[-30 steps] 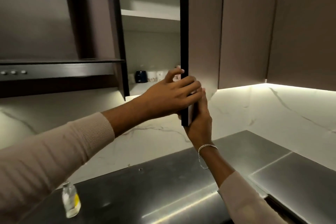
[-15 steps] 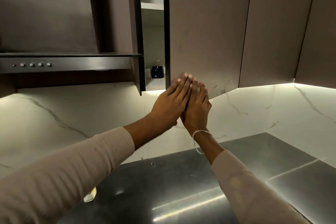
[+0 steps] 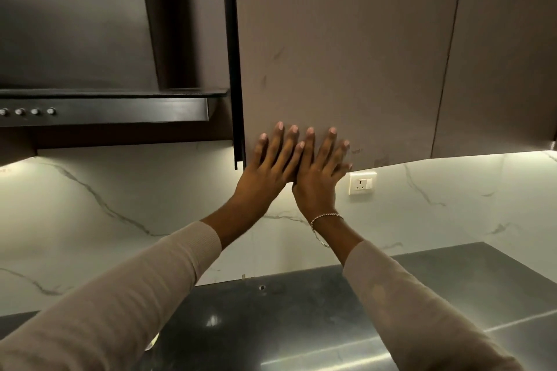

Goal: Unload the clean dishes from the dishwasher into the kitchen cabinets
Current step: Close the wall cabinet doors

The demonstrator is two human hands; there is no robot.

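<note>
The cabinet door [image 3: 346,54] fills the upper middle of the view, a flat brown panel hanging above the marble backsplash [image 3: 120,205], its dark left edge beside the range hood [image 3: 102,111]. Both hands press flat against the door's lower left corner. The left hand [image 3: 268,169] lies nearest the dark edge, fingers straight and slightly spread, pointing up the panel. The right hand [image 3: 319,172] sits just beside it, touching along the inner fingers, also flattened with fingers extended; neither hand grips anything. A thin chain bracelet [image 3: 324,224] circles the right wrist.

No writing or brand can be read on the door, the hood or the white wall socket [image 3: 361,183] just right of the hands under the cabinet.

Both arms reach up and forward from the bottom corners in pale ribbed sleeves [image 3: 135,289], forearms bare near the wrists, converging at the door above the dark countertop [image 3: 271,325].
</note>
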